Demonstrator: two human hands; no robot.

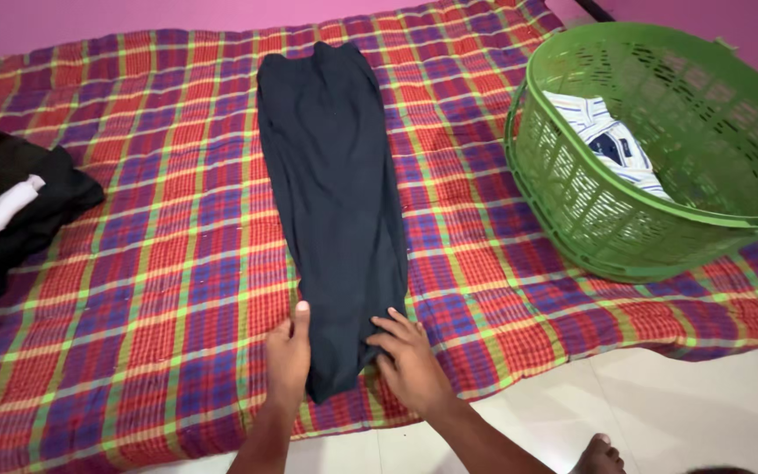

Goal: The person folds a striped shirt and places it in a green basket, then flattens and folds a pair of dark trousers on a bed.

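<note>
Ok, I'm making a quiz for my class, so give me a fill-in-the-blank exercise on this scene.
1. Both hands, left hand and right hand, rest on the near end of a long dark ____.
2. The garment lies on a ____-patterned mattress.
3. The striped shirt lies inside a ____ basket.

Missing words: garment; plaid; green

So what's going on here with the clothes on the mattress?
A person has both hands on the near end of a dark folded garment laid lengthwise on a plaid mattress. The left hand rests flat along its edge; the right hand presses on its lower corner. A green laundry basket holding a striped shirt stands to the right, with dark clothes piled left.
</note>
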